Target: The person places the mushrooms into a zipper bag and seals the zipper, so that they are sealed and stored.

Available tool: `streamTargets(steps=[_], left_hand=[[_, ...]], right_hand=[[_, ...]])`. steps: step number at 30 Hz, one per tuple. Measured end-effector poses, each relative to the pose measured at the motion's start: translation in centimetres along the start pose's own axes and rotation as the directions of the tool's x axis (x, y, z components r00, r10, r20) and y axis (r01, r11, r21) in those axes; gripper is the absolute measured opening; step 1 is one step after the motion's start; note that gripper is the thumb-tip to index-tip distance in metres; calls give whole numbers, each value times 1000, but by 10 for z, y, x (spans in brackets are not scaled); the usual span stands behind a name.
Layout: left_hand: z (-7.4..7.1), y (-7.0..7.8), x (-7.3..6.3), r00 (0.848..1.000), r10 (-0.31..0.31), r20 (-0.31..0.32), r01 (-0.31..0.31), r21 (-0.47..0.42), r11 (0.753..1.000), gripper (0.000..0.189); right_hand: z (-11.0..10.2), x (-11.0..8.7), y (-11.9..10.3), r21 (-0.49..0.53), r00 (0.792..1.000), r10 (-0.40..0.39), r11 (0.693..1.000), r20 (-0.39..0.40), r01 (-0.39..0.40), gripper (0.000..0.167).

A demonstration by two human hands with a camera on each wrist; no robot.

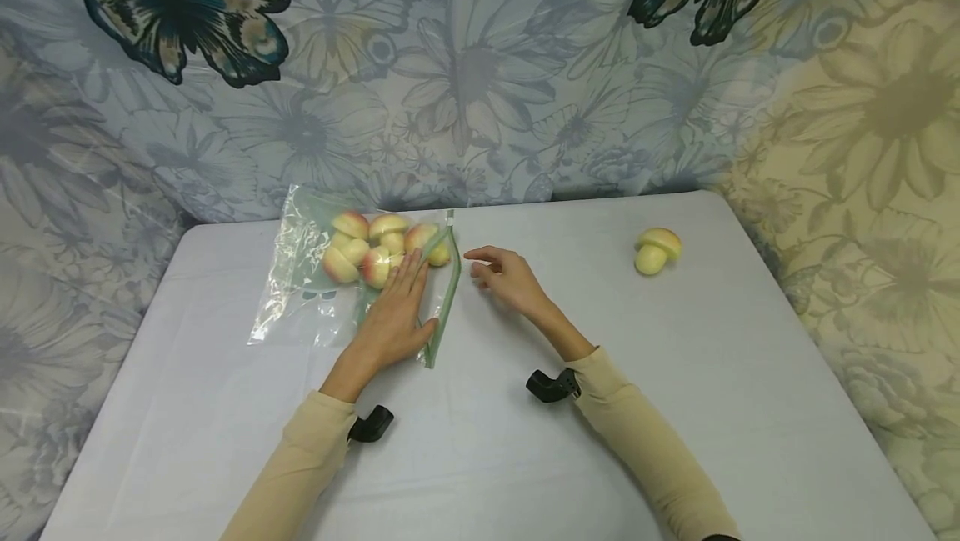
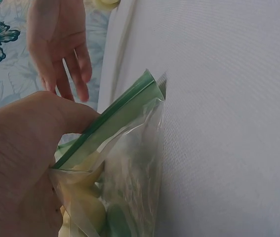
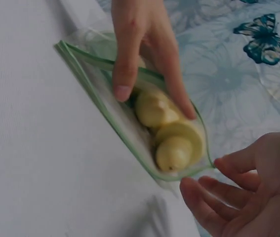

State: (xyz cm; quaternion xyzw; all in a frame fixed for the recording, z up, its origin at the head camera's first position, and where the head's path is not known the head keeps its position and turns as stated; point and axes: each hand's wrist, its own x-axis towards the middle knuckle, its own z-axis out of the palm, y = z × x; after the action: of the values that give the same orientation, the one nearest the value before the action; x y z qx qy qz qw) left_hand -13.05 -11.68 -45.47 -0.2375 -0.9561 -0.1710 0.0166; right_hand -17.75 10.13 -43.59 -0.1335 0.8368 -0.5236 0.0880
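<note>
A clear zip bag with a green zip edge lies on the table, several mushroom-shaped pieces with red-and-yellow caps inside it. My left hand rests on the bag's mouth end, fingers straight. In the right wrist view, the bag's mouth gapes and the left thumb lies across it. My right hand is just right of the mouth, fingers loosely bent. In the right wrist view its fingertips are at the green rim's corner; contact is hard to tell. Nothing shows in its grasp.
One more mushroom-shaped piece lies on the right side of the white-covered table. A floral cloth wall with butterflies rises behind the table. A black wrist camera sits under the right cuff.
</note>
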Motion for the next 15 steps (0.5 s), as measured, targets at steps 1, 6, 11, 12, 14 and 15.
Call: streamTargets(steps=[1,6,11,12,14,15], left_hand=[[0,0,0,1000,2,-3,-2,3,1000,88],[0,-2,0,1000,8,-21,-8,8,1000,87],[1,-2,0,1000,9,-19,-9,-11,1000,86],[1,-2,0,1000,9,-19,-9,-11,1000,86],[1,-2,0,1000,12,-24,-12,-7,1000,86],[1,-2,0,1000,13,-26,-13,-3,1000,86]], right_hand=[[-3,-1,0,-6,1000,-4,1000,-10,4,29],[-19,-4,3,-13,997,-20,1000,-70,19,28],[-42,-11,13,-43,983,-12,999,-182,4,28],[-48,-12,17,-50,980,-5,999,-199,-5,29],[-61,-15,23,-60,975,20,998,-223,-35,31],[-67,-17,26,-68,973,33,996,-230,-50,33]])
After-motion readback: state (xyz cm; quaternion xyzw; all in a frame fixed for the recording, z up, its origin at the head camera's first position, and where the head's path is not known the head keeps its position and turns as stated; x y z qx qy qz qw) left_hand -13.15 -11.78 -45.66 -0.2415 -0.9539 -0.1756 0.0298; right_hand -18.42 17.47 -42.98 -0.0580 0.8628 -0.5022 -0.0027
